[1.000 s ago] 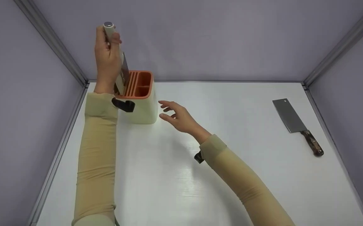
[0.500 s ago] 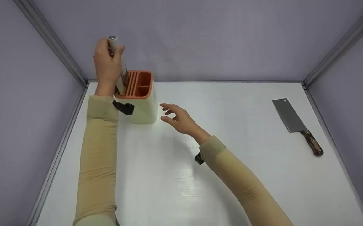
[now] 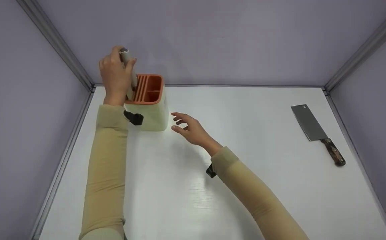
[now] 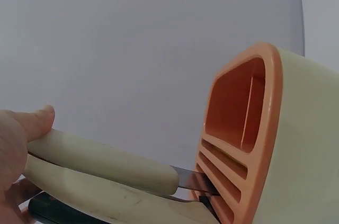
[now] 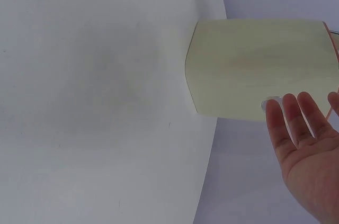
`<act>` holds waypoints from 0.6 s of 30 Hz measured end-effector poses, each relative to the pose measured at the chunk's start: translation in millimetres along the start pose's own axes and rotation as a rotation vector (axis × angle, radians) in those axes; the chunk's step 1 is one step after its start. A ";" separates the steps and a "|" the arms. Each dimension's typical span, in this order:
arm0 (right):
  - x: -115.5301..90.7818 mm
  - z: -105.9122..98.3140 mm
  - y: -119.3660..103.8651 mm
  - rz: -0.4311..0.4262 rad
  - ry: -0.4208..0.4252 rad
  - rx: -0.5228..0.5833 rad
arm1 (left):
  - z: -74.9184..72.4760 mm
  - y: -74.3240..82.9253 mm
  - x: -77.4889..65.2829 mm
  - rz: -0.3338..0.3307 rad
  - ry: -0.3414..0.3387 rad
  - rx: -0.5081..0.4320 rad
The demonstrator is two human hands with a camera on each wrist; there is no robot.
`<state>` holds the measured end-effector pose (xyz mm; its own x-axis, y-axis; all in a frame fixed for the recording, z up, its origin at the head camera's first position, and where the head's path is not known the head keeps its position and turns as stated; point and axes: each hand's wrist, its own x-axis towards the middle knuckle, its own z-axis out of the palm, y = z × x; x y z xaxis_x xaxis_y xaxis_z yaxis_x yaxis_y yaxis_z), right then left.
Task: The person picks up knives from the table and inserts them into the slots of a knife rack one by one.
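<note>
My left hand (image 3: 115, 74) grips the end of a cream-handled knife (image 4: 106, 159), thumb on one side. A short stretch of its blade (image 4: 192, 178) shows between the handle and the slots of the knife block (image 3: 151, 116). The block is pale cream with an orange slotted top. Close beside the held knife lie a second cream handle (image 4: 116, 197) and a dark green handle (image 4: 55, 211), partly hidden by the hand. My right hand (image 3: 193, 130) hovers right of the block, holding nothing, its fingers spread and slightly bent.
A cleaver (image 3: 309, 122) with a dark patterned handle lies on the right of the white table (image 3: 246, 110). Grey-lilac walls (image 3: 213, 40) enclose the back and sides. The block stands near the back left corner and has two wider compartments on its right side.
My left hand has moved down with the knife, whose blade has sunk into the block's slot. The right hand has drifted slightly down, staying beside the block.
</note>
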<state>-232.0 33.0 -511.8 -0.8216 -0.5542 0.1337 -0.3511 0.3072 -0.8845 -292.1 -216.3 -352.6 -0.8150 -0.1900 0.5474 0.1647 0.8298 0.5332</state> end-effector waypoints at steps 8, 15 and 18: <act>-4.9 2.6 6.3 0.024 0.007 0.001 | 5.7 -7.6 -5.1 0.014 -0.036 0.077; -8.5 2.6 10.4 0.029 0.017 0.005 | 4.7 -8.5 -5.7 0.020 -0.042 0.102; -10.5 2.4 13.1 0.038 0.027 0.020 | 3.7 -8.1 -6.1 0.035 -0.034 0.094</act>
<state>-226.9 40.9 -526.0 -0.8458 -0.5217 0.1118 -0.3109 0.3117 -0.8979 -290.5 -219.9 -362.6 -0.8284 -0.1435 0.5414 0.1416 0.8815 0.4504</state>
